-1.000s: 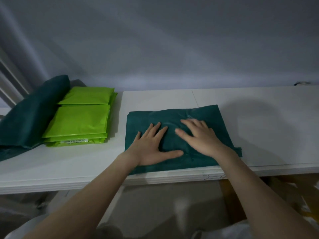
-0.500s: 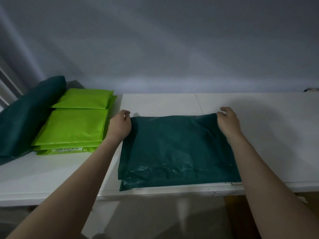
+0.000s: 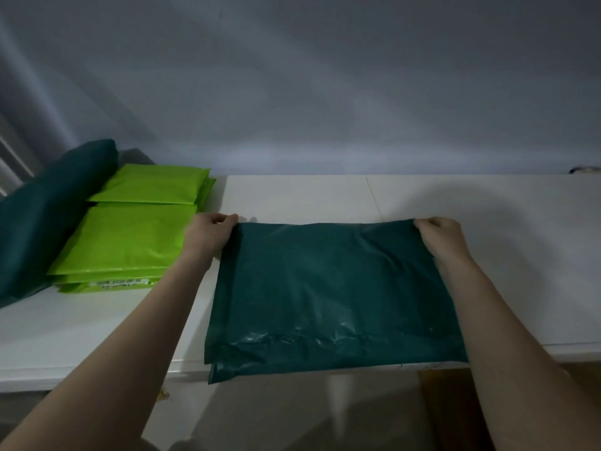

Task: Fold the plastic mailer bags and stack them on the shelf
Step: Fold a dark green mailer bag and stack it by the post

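Nearest the camera: two bare forearms reaching up and out over the front lip of the white shelf [image 3: 97,336]. Dark green mailer bag [image 3: 331,294] laid flat on that shelf, roughly centre-right, with its near edge poking just past the front lip and looking doubled up and crinkly there. Smooth-ish across the middle, a few wrinkles toward the right corner.

Further back, at the bag's far edge: left hand [image 3: 208,234] curled round the far left corner, pinching it between thumb and fingers. Right hand [image 3: 439,237] doing the same on the far right corner, fingers bunched tight on the plastic. So both grips closed on the bag, one per corner, far edge pulled fairly straight between them.

Off to the left, just beside the left hand: stack of lime green mailer bags [image 3: 130,242], folded and piled neat, with a white printed label on the front of a lower one, text too blurry to read. Left of that, touching the stack: a dark green bundle [image 3: 48,216] slumped at an angle, same colour as the bag being held. Hard to tell how many bags in it.

Farthest back: plain grey wall [image 3: 309,92] behind everything.
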{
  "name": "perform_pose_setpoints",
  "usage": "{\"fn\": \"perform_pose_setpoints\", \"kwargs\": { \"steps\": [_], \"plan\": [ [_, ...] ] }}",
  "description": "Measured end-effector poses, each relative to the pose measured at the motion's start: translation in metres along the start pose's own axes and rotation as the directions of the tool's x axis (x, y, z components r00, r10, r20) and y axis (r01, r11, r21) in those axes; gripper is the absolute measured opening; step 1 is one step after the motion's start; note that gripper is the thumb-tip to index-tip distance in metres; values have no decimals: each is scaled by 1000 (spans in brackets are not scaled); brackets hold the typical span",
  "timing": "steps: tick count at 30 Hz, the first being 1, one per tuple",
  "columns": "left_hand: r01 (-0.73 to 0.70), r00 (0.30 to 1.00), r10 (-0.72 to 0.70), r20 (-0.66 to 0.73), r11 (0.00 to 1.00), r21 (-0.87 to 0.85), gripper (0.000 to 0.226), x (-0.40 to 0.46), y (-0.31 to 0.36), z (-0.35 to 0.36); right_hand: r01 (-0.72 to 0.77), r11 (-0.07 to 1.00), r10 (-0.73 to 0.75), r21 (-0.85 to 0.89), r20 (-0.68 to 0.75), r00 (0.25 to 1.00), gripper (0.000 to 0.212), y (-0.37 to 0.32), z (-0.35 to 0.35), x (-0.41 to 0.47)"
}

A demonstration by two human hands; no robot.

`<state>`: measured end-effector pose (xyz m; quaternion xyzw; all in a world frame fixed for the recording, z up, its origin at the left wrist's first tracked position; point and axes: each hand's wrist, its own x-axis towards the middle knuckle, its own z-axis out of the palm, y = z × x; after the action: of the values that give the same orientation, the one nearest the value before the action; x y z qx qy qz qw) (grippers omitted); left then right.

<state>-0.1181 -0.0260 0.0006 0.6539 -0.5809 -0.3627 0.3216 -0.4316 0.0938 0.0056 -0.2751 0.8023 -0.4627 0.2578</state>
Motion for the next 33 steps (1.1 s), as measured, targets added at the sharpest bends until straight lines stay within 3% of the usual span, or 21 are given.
{"fn": "perform_pose_setpoints", "kwargs": {
  "steps": [5, 9, 18, 22, 28, 33],
  "plan": [
    [-79, 995, 77, -68, 997, -24, 17, -2, 5, 0, 83, 996, -82, 26, -38, 996, 24, -6, 3, -1],
    [-114, 983, 110, -145, 993, -23, 14, -4, 8, -1, 47, 995, -44, 92, -39, 998, 32, -7, 2, 0],
    [-111, 982, 102, -160, 992, -53, 15, -5, 8, 3, -26, 993, 27, 119, -7, 1000, 45, 3, -4, 2],
    [-12, 996, 3, -90, 994, -109, 25, 0, 2, 8, -6, 992, -12, 127, 143, 990, 37, 0, -6, -5],
    [122, 992, -120, 34, 991, -55, 36, 0, -2, 11, 30, 999, -31, 21, 55, 998, 24, 4, -5, 1],
    [92, 994, -97, -44, 990, -105, 26, -2, 0, 14, 44, 997, -42, -56, 29, 999, 27, 7, -7, 3]
  ]
}}
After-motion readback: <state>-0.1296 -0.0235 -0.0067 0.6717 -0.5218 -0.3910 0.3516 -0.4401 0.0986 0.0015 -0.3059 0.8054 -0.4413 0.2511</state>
